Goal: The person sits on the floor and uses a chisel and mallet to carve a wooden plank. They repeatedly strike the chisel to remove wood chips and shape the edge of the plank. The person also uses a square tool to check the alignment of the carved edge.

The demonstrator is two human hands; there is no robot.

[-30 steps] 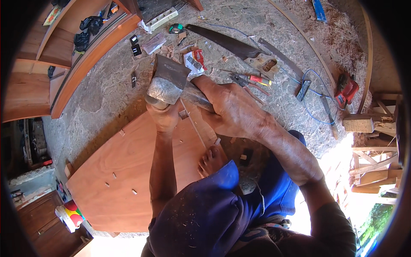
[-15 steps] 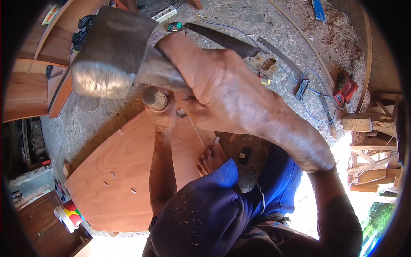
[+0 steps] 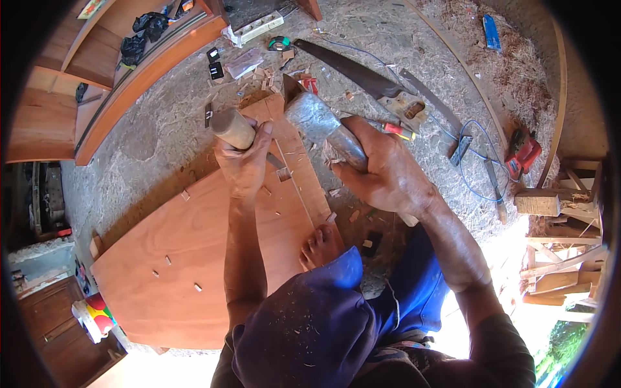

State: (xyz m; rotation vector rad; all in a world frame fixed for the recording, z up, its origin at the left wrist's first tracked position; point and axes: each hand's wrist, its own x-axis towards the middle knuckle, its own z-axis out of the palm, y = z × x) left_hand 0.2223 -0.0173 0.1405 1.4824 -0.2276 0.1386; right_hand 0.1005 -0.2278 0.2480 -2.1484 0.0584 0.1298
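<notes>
My left hand is closed around the wooden handle of a chisel. The chisel's blade slants down from my fist toward a small square mortise in a reddish-brown wooden panel; whether its tip touches the wood I cannot tell. My right hand grips a heavy hammer by its thick handle. The worn, block-shaped metal head hangs right of the chisel, apart from it. My bare foot rests on the panel's right edge, by a straight wooden rail.
Beyond the panel lie a power strip, a tape measure, a handsaw and a screwdriver. A red power tool with a blue cord is at right. Wooden shelving stands far left. Chips litter the panel.
The hammer and my right hand have dropped from close to the camera, moving down and right. My left hand still holds the chisel, seen slightly higher and more tilted.
</notes>
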